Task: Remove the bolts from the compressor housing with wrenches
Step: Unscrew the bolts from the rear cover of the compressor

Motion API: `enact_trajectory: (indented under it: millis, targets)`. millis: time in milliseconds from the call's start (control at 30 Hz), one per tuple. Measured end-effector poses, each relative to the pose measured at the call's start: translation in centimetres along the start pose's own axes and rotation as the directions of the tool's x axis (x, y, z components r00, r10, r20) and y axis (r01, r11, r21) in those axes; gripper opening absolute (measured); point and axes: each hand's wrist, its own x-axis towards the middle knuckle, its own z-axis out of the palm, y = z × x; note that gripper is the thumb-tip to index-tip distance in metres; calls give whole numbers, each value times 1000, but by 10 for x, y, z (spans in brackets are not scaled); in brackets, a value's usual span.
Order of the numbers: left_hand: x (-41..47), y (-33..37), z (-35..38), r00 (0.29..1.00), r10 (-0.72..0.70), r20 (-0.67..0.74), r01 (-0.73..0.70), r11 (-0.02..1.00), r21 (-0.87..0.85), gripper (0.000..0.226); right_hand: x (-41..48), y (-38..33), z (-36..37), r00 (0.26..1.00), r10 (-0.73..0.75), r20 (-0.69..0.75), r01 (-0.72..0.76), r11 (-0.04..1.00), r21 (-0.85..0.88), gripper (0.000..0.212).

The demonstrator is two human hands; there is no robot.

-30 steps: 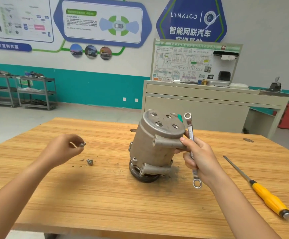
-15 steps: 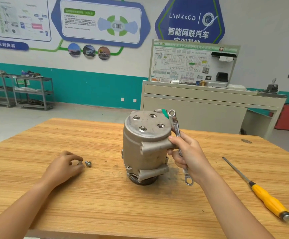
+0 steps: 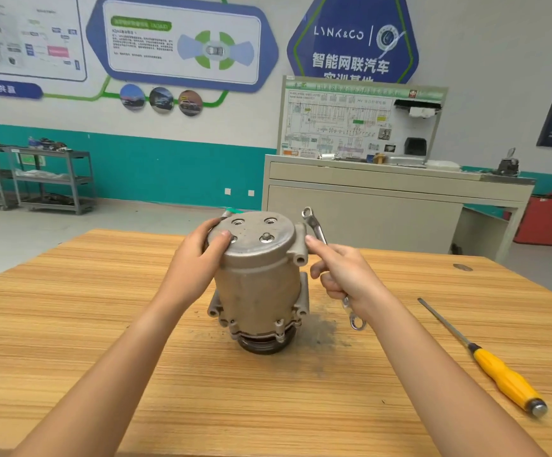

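Note:
The grey metal compressor housing [image 3: 258,282] stands upright on its pulley in the middle of the wooden table [image 3: 70,341]. Its round top cap shows bolt holes, and one bolt head [image 3: 267,238] sits near the front. My left hand [image 3: 199,262] grips the housing's upper left side, thumb on the cap's rim. My right hand [image 3: 347,275] holds a silver ring wrench [image 3: 316,227] by its middle, index finger pointing at the housing's right lug. The wrench's lower ring [image 3: 356,322] sticks out under my hand. The loose bolts on the table are not in view.
A screwdriver [image 3: 498,371] with a yellow handle lies on the table at the right. Dark grime marks the wood beside the housing's base. Behind the table stand a beige training bench [image 3: 383,196] and, far left, metal shelving carts [image 3: 50,179].
My left hand has left the bolts on the table and come over to grip the housing's top left. My right hand has let go of the housing's lug and still holds the wrench.

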Motion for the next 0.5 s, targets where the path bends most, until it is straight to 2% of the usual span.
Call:
enact_trajectory:
  millis: [67,200,267,333,433,500]
  targets:
    - [-5,-4,-1,999,-9,-48,9,1000,9,40,-3,2,5,1000,2,16,-2,1000,25,36]
    - [-11,-3,4,996,-26,-90,22,999,-47,41,-2,-6,8,1000,-11,-3,11,996,92,21]
    - [-15,-4,6,994,0,-111,-7,998,-66,36,-3,-8,4,1000,-14,-9,15,996,91,16]
    - [-18,-4,10,992,0,-123,-21,986,-166,23,-6,-7,-2,1000,-15,-6,15,998,61,18]
    - [-23,-2,20,993,-9,-114,-29,946,-321,18,-14,-7,-12,999,-43,-14,42,998,-50,28]
    - [-28,1,29,990,46,-137,-88,943,-321,21,-22,-10,-17,991,-124,-52,108,963,-248,36]
